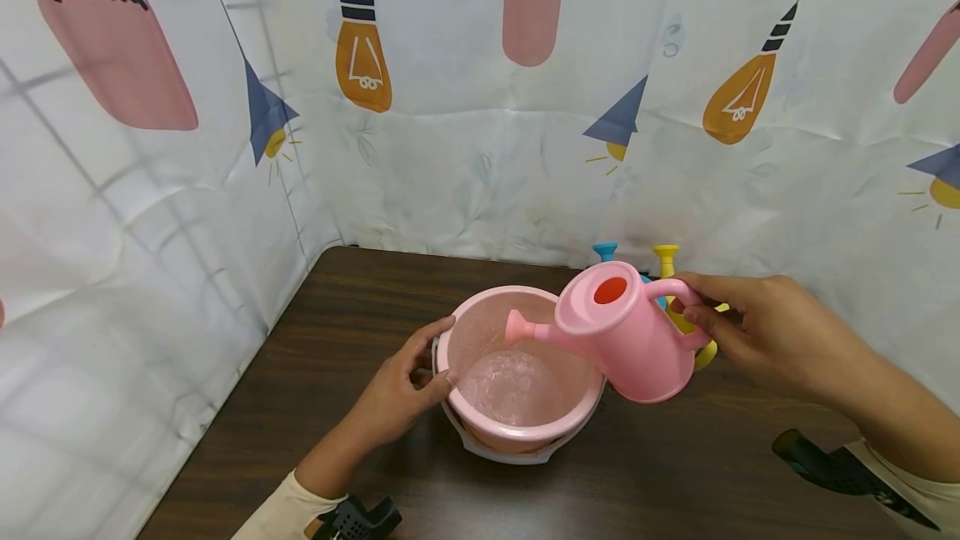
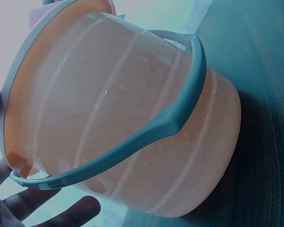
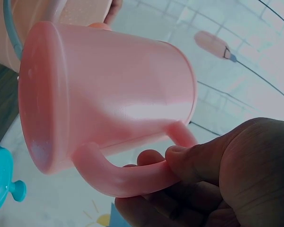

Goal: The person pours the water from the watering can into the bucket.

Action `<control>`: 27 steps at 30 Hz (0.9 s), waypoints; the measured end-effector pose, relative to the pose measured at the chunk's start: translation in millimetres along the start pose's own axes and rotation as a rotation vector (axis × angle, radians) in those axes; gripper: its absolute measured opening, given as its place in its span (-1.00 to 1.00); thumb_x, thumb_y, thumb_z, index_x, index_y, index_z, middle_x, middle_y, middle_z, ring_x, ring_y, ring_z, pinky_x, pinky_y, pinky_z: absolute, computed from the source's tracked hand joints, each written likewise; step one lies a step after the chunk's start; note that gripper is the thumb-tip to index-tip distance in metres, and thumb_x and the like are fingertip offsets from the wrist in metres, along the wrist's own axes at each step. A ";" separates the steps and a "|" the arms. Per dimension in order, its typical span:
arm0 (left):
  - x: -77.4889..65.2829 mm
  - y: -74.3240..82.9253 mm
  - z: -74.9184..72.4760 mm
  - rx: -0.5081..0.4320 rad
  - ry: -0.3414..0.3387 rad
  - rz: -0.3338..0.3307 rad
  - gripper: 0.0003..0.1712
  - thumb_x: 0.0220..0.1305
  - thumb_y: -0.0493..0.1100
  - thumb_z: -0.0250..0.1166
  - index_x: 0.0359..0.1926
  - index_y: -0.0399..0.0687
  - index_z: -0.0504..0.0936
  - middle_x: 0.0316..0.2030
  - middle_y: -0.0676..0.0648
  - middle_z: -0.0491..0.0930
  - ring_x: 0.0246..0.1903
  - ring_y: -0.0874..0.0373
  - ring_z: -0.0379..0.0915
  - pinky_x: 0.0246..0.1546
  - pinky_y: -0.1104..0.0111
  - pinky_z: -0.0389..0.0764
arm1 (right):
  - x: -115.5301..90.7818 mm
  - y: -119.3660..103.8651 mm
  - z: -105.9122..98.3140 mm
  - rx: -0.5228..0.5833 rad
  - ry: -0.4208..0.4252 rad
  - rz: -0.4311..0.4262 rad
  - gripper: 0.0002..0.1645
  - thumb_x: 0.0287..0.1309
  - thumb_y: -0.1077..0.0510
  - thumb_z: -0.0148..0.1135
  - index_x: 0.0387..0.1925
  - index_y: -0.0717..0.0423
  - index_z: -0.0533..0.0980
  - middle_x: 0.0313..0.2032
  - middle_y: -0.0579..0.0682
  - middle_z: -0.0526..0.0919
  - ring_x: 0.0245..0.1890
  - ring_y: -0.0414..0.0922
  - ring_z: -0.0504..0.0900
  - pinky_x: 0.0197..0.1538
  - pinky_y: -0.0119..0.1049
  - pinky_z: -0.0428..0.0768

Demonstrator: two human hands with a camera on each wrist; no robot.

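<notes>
A pink watering can (image 1: 633, 348) is tilted, its spout and rose (image 1: 519, 327) over the mouth of a pink bucket (image 1: 517, 432). My right hand (image 1: 780, 332) grips the can by its handle (image 3: 128, 179), thumb on top and fingers beneath. Clear, rippled water (image 1: 513, 386) lies in the bottom of the bucket. My left hand (image 1: 401, 382) holds the bucket's left rim, with thumb and fingers at the edge. In the left wrist view, the bucket's grey handle (image 2: 184, 104) hangs down against its side.
Behind the pink can stand a blue watering can (image 3: 0, 177) and a yellow watering can (image 1: 666, 261), both partly hidden. The dark wooden table (image 1: 337, 298) meets a white printed sheet (image 1: 465, 165) at the back and left.
</notes>
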State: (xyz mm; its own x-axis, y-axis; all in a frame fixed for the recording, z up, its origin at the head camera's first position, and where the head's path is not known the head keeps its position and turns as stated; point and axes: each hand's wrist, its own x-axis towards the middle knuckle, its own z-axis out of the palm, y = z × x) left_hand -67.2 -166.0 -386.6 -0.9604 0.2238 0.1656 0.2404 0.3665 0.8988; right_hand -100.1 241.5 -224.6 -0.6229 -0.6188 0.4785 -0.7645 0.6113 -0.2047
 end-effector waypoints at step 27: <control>-0.2 0.7 0.4 0.003 0.005 0.002 -0.24 0.38 -0.08 0.32 0.53 0.31 0.28 0.06 -0.10 0.57 -0.06 0.03 0.56 -0.15 0.24 0.58 | 1.7 0.6 -0.3 -0.027 0.005 -0.019 -0.49 0.00 0.44 0.47 -0.02 -0.06 0.70 -0.39 -0.39 0.65 -0.49 -0.41 0.58 -0.46 -0.57 0.46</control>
State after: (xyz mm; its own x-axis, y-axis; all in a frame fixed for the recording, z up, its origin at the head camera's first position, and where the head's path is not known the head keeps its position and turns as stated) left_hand -66.7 -165.5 -386.1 -0.9606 0.2200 0.1697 0.2429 0.3687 0.8973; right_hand -101.6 241.0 -223.6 -0.6074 -0.6282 0.4862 -0.7715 0.6125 -0.1723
